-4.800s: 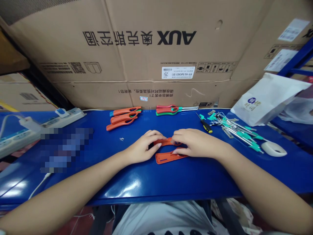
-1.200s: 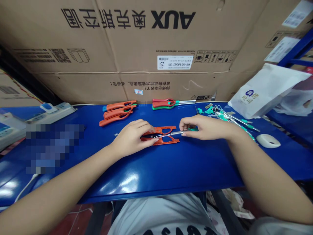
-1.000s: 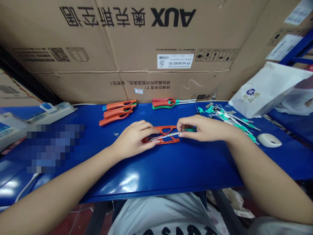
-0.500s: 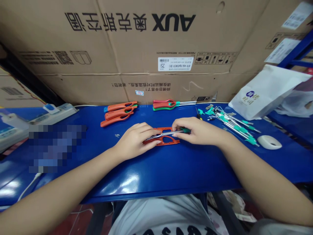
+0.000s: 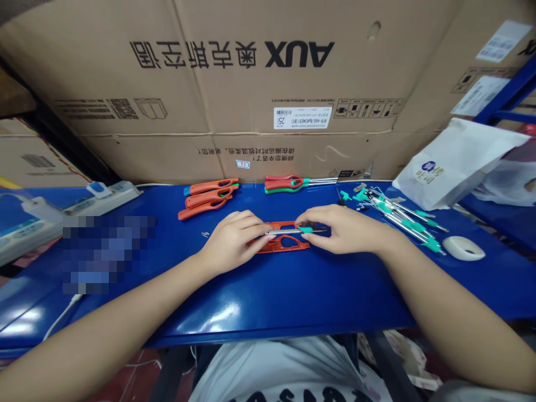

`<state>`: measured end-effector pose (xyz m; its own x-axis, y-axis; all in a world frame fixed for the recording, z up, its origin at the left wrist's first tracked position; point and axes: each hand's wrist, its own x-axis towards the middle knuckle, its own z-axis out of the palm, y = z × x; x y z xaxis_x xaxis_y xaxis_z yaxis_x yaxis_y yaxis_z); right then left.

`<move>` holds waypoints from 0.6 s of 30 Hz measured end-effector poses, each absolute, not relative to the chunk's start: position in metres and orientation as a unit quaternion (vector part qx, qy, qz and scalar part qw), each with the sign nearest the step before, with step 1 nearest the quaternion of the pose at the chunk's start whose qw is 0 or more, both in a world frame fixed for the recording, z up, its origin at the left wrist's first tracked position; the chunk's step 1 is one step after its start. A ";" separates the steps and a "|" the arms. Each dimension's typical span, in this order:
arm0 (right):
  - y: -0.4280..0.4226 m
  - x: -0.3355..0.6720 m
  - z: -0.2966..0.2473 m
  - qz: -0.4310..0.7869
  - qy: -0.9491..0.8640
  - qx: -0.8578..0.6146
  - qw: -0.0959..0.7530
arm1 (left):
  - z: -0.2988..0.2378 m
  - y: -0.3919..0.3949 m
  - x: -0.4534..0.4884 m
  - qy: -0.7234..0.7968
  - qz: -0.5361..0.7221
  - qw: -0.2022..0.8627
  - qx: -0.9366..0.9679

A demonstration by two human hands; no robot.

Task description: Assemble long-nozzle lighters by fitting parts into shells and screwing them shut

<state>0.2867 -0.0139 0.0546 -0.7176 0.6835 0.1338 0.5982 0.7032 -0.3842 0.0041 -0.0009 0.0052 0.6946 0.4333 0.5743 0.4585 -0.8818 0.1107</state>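
My left hand pinches the silver tube of a lighter's inner assembly, a slim metal rod with a green trigger piece and a dark end. Around the green piece, the thumb and forefinger of my right hand stand apart, curved to either side; whether they touch it I cannot tell. Under the rod, two orange lighter handle halves lie side by side on the table, their left ends hidden by my left fingers.
Orange lighter handles lie back left; red and green lighters with metal tubes lie beside them. Several rod assemblies, a white oval object and a paper bag are right. Small screws and a power strip are left.
The rod has turned closer to level over the orange halves, and its green piece shows more clearly. My right fingers have spread apart around it. The view has shifted slightly.
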 end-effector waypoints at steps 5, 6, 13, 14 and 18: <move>-0.009 0.293 0.055 0.148 -0.910 -0.375 0.100 | 0.005 -0.001 0.005 -0.241 -0.305 0.022 -0.921; -0.008 0.293 0.055 0.147 -0.909 -0.378 0.099 | 0.005 -0.001 0.005 -0.240 -0.305 0.023 -0.921; -0.010 0.297 0.056 0.145 -0.895 -0.413 0.084 | 0.006 -0.002 0.005 -0.234 -0.305 0.023 -0.923; -0.010 0.298 0.057 0.144 -0.894 -0.416 0.080 | 0.006 -0.002 0.005 -0.233 -0.304 0.021 -0.923; -0.010 0.301 0.059 0.145 -0.893 -0.422 0.061 | 0.006 -0.002 0.005 -0.227 -0.304 0.019 -0.925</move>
